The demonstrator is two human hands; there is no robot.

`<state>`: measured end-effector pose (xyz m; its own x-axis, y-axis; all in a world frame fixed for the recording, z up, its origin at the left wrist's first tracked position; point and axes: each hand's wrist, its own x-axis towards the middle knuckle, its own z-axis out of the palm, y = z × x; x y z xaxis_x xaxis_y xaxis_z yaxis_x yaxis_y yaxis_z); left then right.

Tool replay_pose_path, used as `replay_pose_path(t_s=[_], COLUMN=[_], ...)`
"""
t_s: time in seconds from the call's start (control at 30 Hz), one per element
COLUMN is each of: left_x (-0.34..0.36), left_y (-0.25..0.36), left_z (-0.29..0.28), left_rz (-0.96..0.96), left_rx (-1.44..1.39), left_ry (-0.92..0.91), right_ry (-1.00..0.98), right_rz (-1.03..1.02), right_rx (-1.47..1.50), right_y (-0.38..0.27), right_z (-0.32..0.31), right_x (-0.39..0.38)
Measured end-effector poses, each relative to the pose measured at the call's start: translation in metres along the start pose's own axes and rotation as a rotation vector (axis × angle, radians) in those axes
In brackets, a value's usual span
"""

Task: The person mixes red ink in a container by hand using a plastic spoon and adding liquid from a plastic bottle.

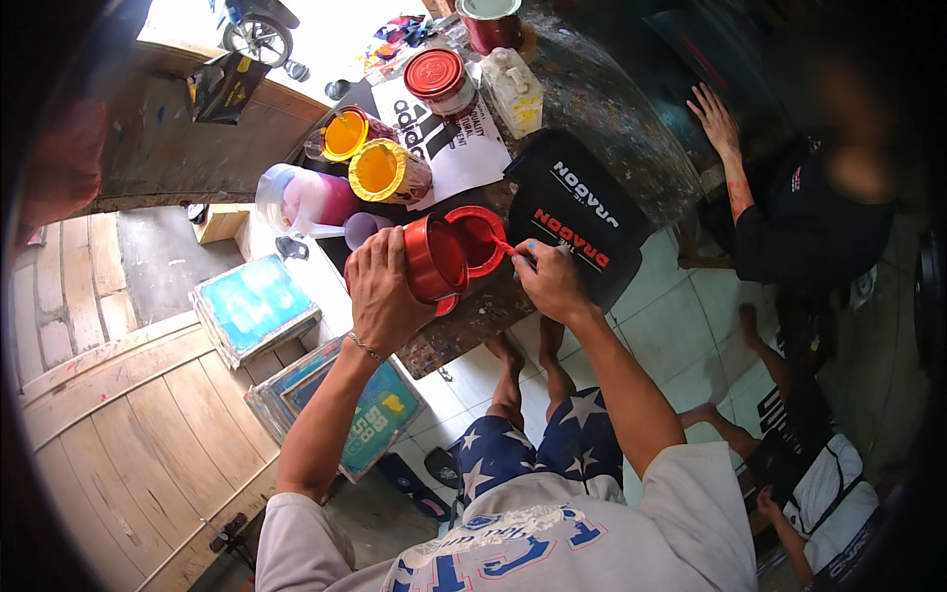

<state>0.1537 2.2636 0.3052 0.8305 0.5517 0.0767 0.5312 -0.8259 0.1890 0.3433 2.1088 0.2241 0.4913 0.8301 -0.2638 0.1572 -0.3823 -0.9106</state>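
Observation:
My left hand (381,289) is wrapped round a red pot (422,259), tilted to the right. Its mouth meets a round red tub (456,217) on the table, whose inside is coated in red. Between the fingers of my right hand (549,279) is a thin red stirring stick (506,247), its far end at the tub's rim. Just right of the tub lies a black panel (538,183) with white and red lettering. A small clear purple cup (366,229) stands behind my left hand.
Two open cans of yellow paint (379,170), a lidded red can (434,75), a white container (512,91) and a pink-filled jug (314,197) crowd the paint-stained table (592,69). Printing frames (256,308) lean at the left. A person (809,217) is at the right, another sits lower right.

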Motion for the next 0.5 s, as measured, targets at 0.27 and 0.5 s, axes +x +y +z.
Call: replay_pose_path(t_s=[0.27,0.5], left_x=[0.0061,0.0087], left_y=[-0.0016,-0.0028], left_z=[-0.0019,0.0018], left_rz=[0.029,0.049], left_rx=[0.032,0.055], left_ry=[-0.049,-0.054], right_ry=[0.043,0.142], right_rz=[-0.054,-0.210], right_rx=[-0.004,-0.086], right_y=[0.0076,0.0103], right_z=[-0.0018,-0.0047], right_x=[-0.0022,-0.0049])
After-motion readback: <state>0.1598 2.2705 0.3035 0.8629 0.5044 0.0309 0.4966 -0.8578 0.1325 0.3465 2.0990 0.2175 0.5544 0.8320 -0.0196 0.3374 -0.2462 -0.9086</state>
